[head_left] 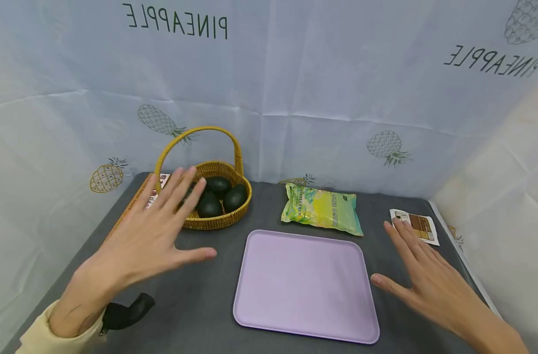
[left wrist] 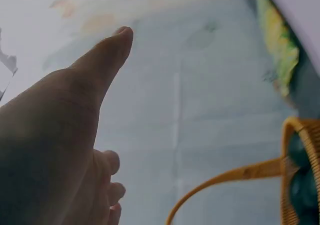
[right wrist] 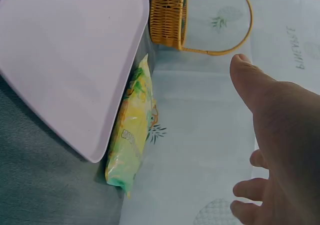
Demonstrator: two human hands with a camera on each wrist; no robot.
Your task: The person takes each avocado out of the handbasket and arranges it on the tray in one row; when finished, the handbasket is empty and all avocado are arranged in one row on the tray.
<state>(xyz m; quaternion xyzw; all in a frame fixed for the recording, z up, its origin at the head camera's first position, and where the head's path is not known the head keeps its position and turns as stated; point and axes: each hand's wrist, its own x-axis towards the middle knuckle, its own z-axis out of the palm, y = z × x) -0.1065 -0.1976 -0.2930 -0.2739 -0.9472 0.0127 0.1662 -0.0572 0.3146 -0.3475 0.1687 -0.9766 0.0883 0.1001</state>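
Left hand, out of a cream fabric sleeve, is raised with fingers straight and thumb spread, grip wide. A black curved piece sits just beside the cuff. Right hand is also wide, thumb apart, beside the right edge of a pale lilac, flat rectangular tray with rounded corners and a low rim. Tray lies on the dark grey tabletop. A small white-and-brown flat packet is at the right; fingertips overlap its edge, can't tell if touching. Beyond the tray lies a yellow-green, glossy plastic bag, contents hidden. To its left stands a golden-brown woven basket with a tall arched handle, upright, containing at least three dark green oval avocados; left fingers block part of the inside. Left wrist view shows hand and basket apart. A red-and-white printed label shows behind the handle. Farthest: pale pineapple-print curtain.
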